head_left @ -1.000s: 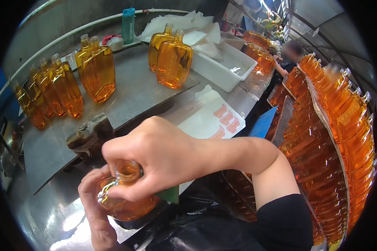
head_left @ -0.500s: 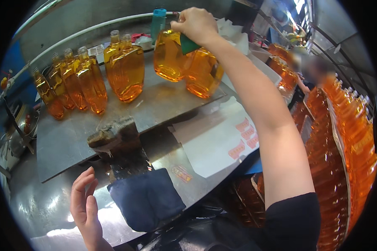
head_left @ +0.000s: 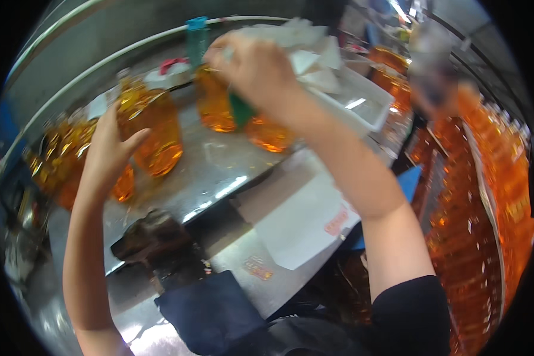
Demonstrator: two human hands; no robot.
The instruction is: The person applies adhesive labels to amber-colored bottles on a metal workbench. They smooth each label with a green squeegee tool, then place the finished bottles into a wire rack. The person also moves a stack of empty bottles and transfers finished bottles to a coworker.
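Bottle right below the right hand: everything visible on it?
The bottle is amber, see-through, glass-like and wide-bodied. It appears upright, its base at the grey metal board. The right hand covers most of its neck; blur hides whether it grips. A green flap shows at its right edge.

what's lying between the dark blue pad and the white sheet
In the head view, a small red-and-yellow patterned piece, too blurred to identify, lies on the metal table between the dark blue pad and the white sheet.
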